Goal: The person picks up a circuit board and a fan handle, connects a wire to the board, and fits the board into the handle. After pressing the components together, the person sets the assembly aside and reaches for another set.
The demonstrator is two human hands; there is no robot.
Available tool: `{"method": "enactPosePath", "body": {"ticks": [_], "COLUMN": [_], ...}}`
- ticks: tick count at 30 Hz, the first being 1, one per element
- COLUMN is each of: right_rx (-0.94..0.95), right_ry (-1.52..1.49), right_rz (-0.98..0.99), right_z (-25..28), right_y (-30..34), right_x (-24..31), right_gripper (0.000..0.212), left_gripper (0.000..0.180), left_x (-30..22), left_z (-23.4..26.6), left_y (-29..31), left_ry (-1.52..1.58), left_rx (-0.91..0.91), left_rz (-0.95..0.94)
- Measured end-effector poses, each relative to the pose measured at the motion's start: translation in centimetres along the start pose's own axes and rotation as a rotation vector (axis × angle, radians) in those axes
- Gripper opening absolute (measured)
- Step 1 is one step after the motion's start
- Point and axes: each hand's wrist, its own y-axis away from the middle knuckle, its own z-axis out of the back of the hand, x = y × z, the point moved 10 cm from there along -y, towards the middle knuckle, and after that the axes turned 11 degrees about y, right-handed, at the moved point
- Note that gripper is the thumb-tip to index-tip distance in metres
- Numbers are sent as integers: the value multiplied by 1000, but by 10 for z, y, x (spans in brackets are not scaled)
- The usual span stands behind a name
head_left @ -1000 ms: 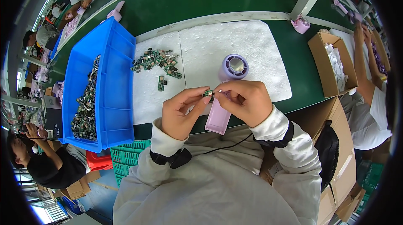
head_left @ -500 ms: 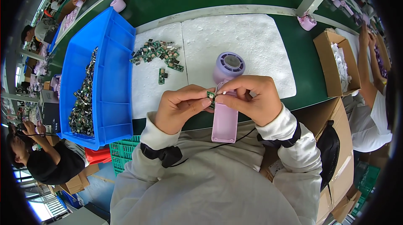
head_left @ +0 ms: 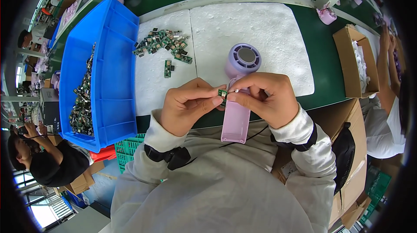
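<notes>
Between the thumb and fingers of my left hand [head_left: 186, 108] is a small green circuit board [head_left: 223, 93], held in a pinch. Just to its right, my right hand [head_left: 270, 99] pinches a tiny white connector [head_left: 236, 90]; whether it touches the board is hard to make out. Below my fingers lies the open pink handle shell [head_left: 235, 124], its hollow side up, reaching past the table's front edge. It joins a round lavender fan head [head_left: 245, 59] with a silver disc in its middle. My right fingers cover the joint between shell and head.
White foam sheets [head_left: 278, 37] cover the green table, with a pile of circuit boards [head_left: 160, 41] on their left. A blue bin [head_left: 115, 76] of boards stands beyond. At right is a cardboard box [head_left: 345, 65] of white parts. Other people work on both sides.
The bench and everything on it sit slightly higher in the picture, as the view has shifted. Both hands keep their pinches, with board and connector still close together.
</notes>
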Motion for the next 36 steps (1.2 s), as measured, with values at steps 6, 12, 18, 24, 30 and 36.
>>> {"method": "enactPosePath", "body": {"ticks": [6, 12, 18, 24, 30, 36], "right_rx": [-4, -56, -89, -58, -78, -92], "right_ry": [18, -40, -90, -59, -32, 70], "right_rz": [-6, -41, 59, 105, 99, 163], "right_z": [2, 3, 7, 8, 8, 7], "right_y": [2, 1, 4, 3, 5, 7], "right_x": [-4, -10, -2, 7, 4, 12], "right_gripper": [14, 15, 18, 23, 22, 21], "left_gripper": [29, 28, 30, 28, 27, 27], "left_x": [-2, 1, 4, 5, 5, 10], "left_z": [-4, -1, 1, -1, -5, -5], "left_y": [-2, -6, -6, -6, -6, -5], "left_ry": [-53, -75, -31, -21, -21, -21], "left_rx": [-3, -13, -125, -153, -137, -148], "left_rz": [-6, -8, 69, 80, 50, 59]}}
